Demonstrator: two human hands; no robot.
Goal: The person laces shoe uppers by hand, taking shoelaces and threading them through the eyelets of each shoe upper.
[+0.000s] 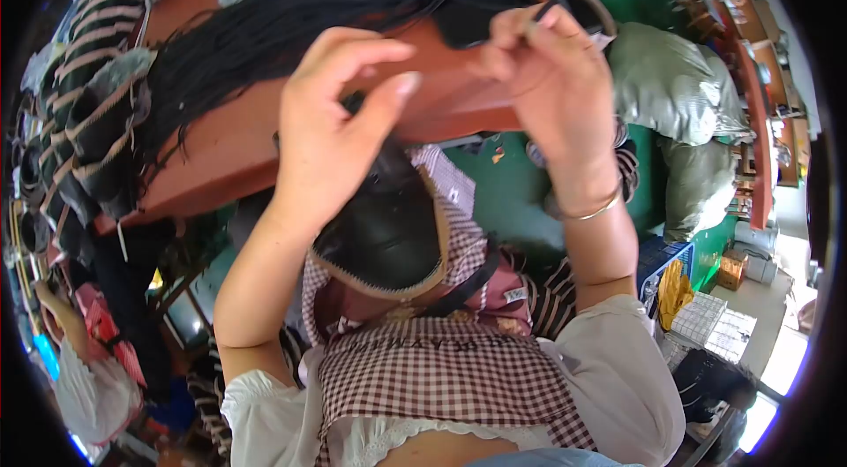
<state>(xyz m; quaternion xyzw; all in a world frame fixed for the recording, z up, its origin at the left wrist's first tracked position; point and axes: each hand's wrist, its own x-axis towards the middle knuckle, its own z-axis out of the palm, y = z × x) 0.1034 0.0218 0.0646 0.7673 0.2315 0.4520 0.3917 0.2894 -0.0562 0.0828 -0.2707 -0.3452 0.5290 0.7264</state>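
My left hand (pixel 340 109) is raised over my lap, thumb and fingers apart in a curve, with nothing visible between them. Higher up on the right, my right hand (pixel 556 61) has its fingertips pinched together. A short bit of thin black cord (pixel 545 11) shows at those fingertips; the rest of it cannot be made out. Below my left hand a black shoe upper (pixel 384 233) with a tan edge rests in my lap, partly hidden by that hand and wrist. A long bundle of black cords (pixel 291 34) lies across the reddish-brown bench (pixel 238 149) in front of me.
Rows of black shoe uppers (pixel 101 123) with tan edges line the bench's left end. A dark flat object (pixel 463 23) lies near my right hand. Large grey-green sacks (pixel 675 83) stand on the green floor at right. Another person's arm (pixel 66 317) shows at far left.
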